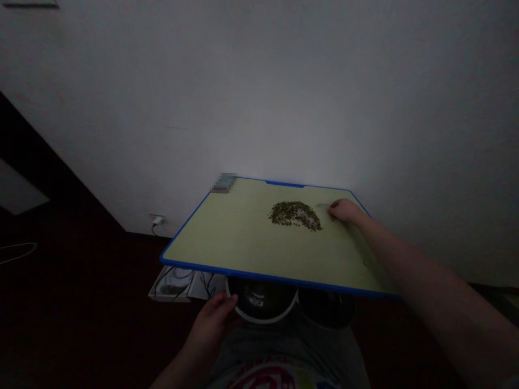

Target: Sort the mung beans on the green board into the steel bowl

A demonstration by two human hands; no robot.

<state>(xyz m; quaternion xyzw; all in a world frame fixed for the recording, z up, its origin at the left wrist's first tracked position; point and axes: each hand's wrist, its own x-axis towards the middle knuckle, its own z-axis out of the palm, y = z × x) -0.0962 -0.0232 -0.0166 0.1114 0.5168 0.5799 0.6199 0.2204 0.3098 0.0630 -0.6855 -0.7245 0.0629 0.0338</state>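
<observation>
My left hand [219,313] is closed on the left rim of a dark bowl with a pale edge [265,320], held below the front edge of the table. Over the right part of the tabletop [227,237], my right hand [343,210] pinches a thin, pale, see-through piece [323,206]; its exact kind is too dim to make out. Just left of that piece lies a spread pile of small brown-green grains or seeds [292,213], with whitish bits among them on its lower right.
The pale yellow tabletop has a blue rim and stands against a grey wall [284,97]. A blurred object [224,182] sits at its far left corner. A second dark bowl [326,308] is below the front edge. Lower left are a box with cables [172,283] and a wall plug [157,220].
</observation>
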